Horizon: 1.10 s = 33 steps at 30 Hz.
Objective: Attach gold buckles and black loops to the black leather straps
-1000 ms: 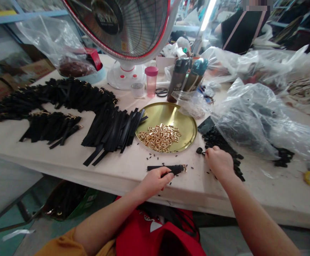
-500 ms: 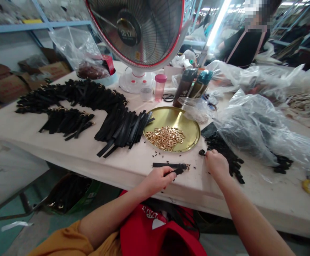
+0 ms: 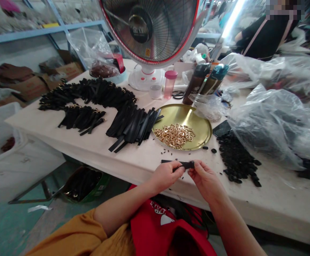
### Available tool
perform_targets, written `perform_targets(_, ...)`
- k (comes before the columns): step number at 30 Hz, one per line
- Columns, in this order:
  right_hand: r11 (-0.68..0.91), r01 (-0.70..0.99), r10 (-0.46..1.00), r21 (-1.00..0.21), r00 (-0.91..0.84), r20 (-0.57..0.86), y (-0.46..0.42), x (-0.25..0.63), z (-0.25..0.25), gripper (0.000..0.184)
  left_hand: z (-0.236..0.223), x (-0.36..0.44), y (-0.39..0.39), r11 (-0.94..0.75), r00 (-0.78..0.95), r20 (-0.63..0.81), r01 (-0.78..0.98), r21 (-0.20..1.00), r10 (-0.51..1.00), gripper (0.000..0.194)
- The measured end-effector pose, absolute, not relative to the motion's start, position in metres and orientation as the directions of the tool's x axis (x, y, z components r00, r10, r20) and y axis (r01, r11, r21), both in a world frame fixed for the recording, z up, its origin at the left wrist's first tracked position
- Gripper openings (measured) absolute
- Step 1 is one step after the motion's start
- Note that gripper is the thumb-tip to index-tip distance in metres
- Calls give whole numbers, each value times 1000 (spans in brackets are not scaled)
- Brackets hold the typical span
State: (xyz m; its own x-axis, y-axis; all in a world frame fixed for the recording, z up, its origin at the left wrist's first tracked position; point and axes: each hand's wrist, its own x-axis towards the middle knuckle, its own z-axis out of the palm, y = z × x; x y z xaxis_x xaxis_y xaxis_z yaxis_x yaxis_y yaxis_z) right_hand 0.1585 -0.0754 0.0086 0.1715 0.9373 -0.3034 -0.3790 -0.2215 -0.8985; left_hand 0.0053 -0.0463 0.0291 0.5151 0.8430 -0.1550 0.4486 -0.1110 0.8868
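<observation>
My left hand (image 3: 167, 176) is closed around a short black strap (image 3: 186, 165) above the table's front edge. My right hand (image 3: 206, 179) meets it from the right, its thumb and fingers pinched at the strap's end on what looks like a small black loop; the fingers partly cover it. Behind my left hand the end of another black strap (image 3: 166, 161) shows on the table. To the right lies a heap of small black loops (image 3: 236, 156). A gold round tray (image 3: 201, 133) holds a pile of gold-coloured metal buckles (image 3: 174, 136).
Bundles of black straps (image 3: 132, 122) cover the table's left part. A fan (image 3: 149, 32) stands at the back, beside a pink-lidded cup (image 3: 170, 84) and spray cans (image 3: 197, 81). Clear plastic bags (image 3: 269, 121) lie at right. A person (image 3: 266, 35) is in the background.
My right hand has moved left from the heap of black loops to the strap in my left hand, and the two hands now meet. The view has shifted slightly.
</observation>
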Motion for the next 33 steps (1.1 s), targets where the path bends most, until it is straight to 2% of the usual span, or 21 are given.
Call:
perform_targets(3,-180,-114,951,-977,232,-203,-79,163,3,22,30,1,-44,-163,547,-167,504,848,820,32)
perform_targets(5,-166,-22,957,-986,237,-166,-81,166,1,22,31,-1,-43,-187,588,-177,504,843,790,32)
perform_targets(10,-241,-264,944,-934,158,-289,-81,163,-5,23,26,5,-39,-179,619,-174,466,867,766,33)
perform_targets(20,-328,-451,907,-830,96,-411,-85,153,-12,17,11,6,-39,-75,594,-225,437,896,773,21)
perform_targets(23,-332,-437,910,-836,86,-406,-87,148,-13,17,10,5,-42,-35,567,-219,402,915,794,21)
perform_targets(27,-302,-377,905,-876,174,-387,-90,149,-22,22,10,1,-44,56,556,-274,376,925,785,31)
perform_targets(31,-268,-285,915,-920,224,-335,-97,146,-29,24,12,-3,-45,64,595,-337,431,900,730,14)
perform_targets(33,-257,-238,927,-937,215,-309,-100,142,-28,24,13,-4,-47,46,619,-325,422,905,715,15)
